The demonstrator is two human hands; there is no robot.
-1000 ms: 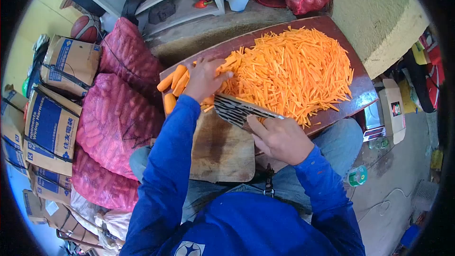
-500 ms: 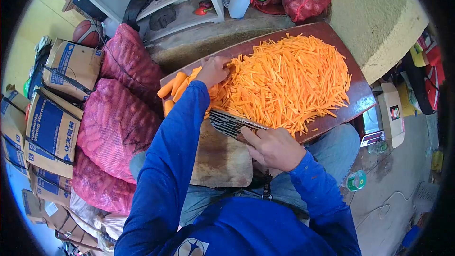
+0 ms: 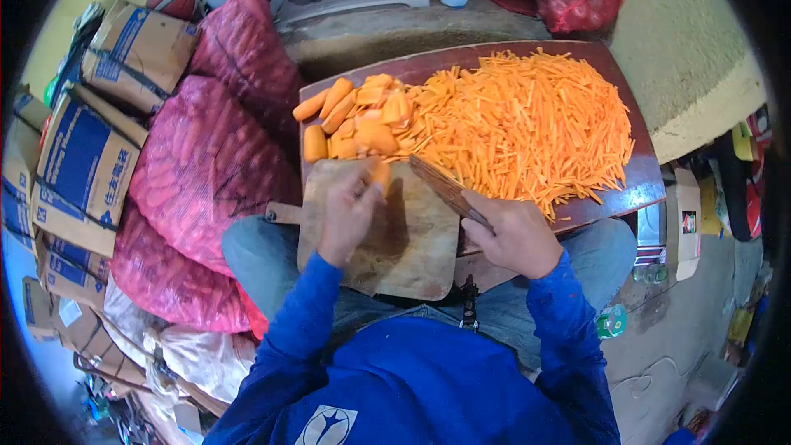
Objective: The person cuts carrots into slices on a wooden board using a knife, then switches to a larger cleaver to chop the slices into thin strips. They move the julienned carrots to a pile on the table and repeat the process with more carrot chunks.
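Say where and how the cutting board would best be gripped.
Probably by the narrow handle jutting from the left edge of the cutting board, with the left hand coming from the left. The handle is bare and points away from the knife in the right hand. The left hand, apparently holding a blurred carrot piece, would need freeing first.

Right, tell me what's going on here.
The person's left hand holds a carrot piece, blurred, over the wooden board. The right hand grips a knife near the board's far right corner. On the dark red table, a big heap of carrot strips lies beside larger carrot chunks at the left end.
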